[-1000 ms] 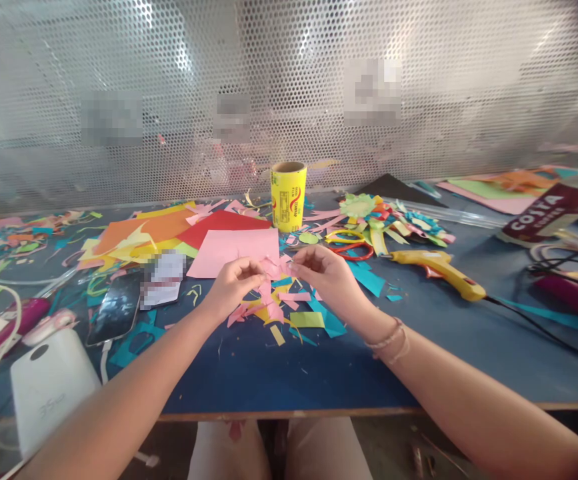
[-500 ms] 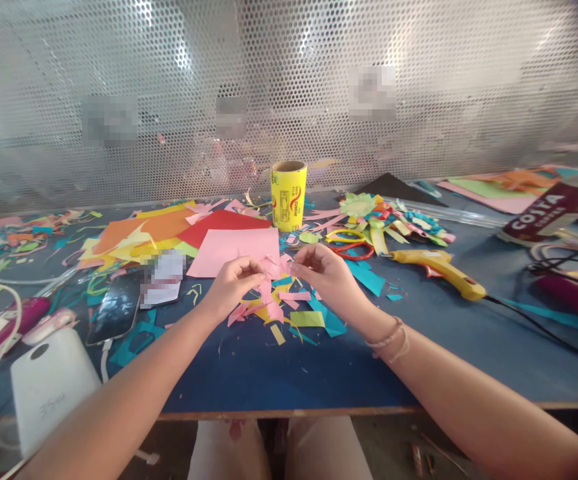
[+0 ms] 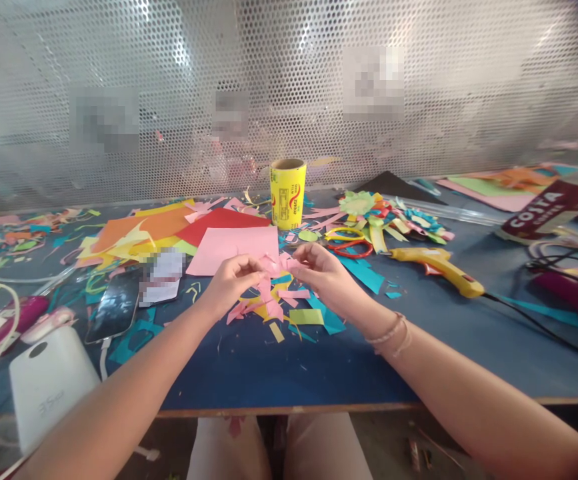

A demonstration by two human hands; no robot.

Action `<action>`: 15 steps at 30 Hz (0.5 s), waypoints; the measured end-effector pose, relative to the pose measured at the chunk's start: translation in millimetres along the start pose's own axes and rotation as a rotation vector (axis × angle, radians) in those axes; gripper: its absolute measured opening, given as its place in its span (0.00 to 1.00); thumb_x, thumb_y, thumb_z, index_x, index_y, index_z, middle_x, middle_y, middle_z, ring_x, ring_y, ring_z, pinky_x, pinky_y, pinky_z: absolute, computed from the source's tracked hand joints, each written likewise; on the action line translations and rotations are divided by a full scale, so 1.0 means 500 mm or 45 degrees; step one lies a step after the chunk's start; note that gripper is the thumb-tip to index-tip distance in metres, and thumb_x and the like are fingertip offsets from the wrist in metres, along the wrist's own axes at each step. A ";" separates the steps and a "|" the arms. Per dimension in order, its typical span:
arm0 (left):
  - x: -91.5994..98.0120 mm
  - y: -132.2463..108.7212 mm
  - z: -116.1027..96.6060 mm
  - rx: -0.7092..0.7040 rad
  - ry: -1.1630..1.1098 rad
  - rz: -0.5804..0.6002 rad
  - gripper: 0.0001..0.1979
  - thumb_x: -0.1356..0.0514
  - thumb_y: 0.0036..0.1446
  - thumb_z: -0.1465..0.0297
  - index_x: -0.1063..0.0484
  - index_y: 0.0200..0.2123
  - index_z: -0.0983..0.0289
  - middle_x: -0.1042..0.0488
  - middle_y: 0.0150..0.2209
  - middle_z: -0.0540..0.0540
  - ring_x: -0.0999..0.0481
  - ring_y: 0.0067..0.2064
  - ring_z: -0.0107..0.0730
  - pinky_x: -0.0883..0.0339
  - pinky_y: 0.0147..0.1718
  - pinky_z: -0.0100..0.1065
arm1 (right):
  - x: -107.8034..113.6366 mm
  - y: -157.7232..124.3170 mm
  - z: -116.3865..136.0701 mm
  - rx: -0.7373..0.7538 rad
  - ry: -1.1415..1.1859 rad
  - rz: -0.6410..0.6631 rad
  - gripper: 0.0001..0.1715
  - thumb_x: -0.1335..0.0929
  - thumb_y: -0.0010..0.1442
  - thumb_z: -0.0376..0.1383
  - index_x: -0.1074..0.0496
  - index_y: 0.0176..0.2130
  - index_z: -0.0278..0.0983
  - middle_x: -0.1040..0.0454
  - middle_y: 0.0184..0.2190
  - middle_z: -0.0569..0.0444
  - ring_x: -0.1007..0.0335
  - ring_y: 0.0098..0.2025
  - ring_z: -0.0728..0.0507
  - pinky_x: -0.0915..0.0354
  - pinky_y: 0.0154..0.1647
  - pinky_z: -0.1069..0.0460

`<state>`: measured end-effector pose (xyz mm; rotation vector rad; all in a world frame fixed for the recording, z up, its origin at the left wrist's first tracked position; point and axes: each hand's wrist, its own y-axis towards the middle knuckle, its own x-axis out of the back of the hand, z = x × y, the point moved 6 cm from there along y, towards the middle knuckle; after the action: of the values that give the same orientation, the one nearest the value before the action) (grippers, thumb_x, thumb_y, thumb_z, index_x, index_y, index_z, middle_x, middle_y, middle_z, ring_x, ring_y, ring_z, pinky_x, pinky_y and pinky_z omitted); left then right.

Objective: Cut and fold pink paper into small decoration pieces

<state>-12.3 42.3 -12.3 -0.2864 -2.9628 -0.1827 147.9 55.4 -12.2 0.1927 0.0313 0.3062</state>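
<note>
Between my two hands is a small folded piece of pink paper, held above the scraps in the middle of the table. My left hand pinches its left side with thumb and fingers. On the right side, my right hand pinches the same paper. Just behind lies a flat pink sheet. Below my hands are pink scraps, a green paper strip and blue scraps. A yellow cardboard tube stands upright beyond my hands.
Scissors with yellow and red handles and a yellow glue gun lie to the right. A Costa bottle lies further right. To the left are a phone and a white power bank. A perforated metal panel rises behind.
My right fingers have closed in on the right side of the pink paper, which now spans between both hands. My left hand has barely moved.
</note>
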 end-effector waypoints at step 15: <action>-0.003 -0.001 -0.007 -0.014 0.029 0.014 0.05 0.41 0.46 0.68 0.32 0.27 0.64 0.28 0.29 0.51 0.31 0.31 0.26 0.39 0.30 0.29 | 0.006 0.002 0.009 -0.010 -0.051 -0.051 0.12 0.32 0.48 0.38 0.38 0.33 0.38 0.39 0.27 0.59 0.44 0.26 0.53 0.43 0.25 0.55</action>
<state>-10.6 41.2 -9.3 -0.3004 -2.9382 -0.1993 150.6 56.4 -7.7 0.1900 -0.0056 0.2622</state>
